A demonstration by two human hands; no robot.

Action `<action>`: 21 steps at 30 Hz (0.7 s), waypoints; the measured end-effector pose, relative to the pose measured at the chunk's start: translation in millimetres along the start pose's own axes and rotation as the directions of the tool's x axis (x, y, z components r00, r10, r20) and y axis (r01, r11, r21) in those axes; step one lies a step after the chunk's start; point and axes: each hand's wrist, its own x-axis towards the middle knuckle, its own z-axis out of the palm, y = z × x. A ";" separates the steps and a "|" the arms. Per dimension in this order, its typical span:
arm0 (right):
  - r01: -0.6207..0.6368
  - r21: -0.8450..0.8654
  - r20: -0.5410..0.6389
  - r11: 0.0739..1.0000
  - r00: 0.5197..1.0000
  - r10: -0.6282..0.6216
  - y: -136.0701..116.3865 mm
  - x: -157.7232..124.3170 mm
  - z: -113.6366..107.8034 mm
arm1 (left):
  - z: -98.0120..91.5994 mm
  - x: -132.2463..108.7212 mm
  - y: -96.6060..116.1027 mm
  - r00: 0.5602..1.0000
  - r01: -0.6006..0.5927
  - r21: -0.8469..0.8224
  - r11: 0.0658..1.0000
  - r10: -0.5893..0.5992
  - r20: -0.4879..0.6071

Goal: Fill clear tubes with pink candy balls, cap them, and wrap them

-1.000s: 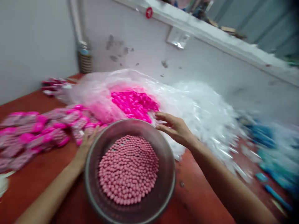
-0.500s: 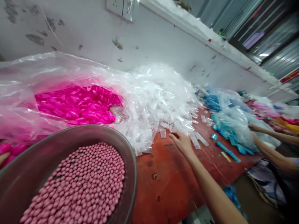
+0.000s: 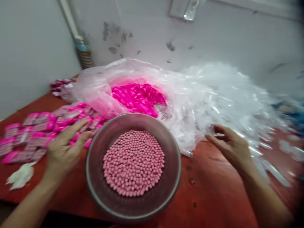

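Note:
A dark round bowl (image 3: 133,209) of small pink beads (image 3: 134,163) stands in front of me. To its left, my left hand (image 3: 67,148) hovers over or touches the pile of filled pink plastic cases (image 3: 42,126). Its fingers are stretched forward, the thumb apart, with nothing visible between them. My right hand (image 3: 231,148) is closed in a pinch at the front edge of the heap of clear plastic pieces (image 3: 228,91). Between its thumb and fingertips shows a small clear plastic piece (image 3: 210,129), blurred.
Behind the bowl lies a clear bag (image 3: 92,85) spilling bright pink plastic parts (image 3: 140,98). A crumpled white scrap (image 3: 21,175) rests on the red table (image 3: 204,190) at left. Blue items (image 3: 293,110) are at the far right. The wall (image 3: 142,28) bounds the back.
My view has swung left, bringing the whole bowl and the filled cases into sight. My right hand has come back from the clear pieces with one pinched. My left hand now shows fully.

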 end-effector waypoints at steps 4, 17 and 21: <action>0.606 0.033 0.245 0.795 0.766 -0.594 -103.4 13.9 16.0 | 11.1 -14.3 22.4 0.991 -0.015 -0.202 0.979 0.041 0.124; 0.958 -0.085 0.675 0.273 0.257 -0.692 -179.9 30.0 137.5 | 20.4 -29.7 19.0 0.965 -0.116 -0.189 0.975 0.156 0.210; 0.960 0.047 0.661 0.276 0.178 -0.729 -199.0 24.9 154.2 | 20.9 -29.7 19.4 0.964 -0.089 -0.197 0.976 0.134 0.229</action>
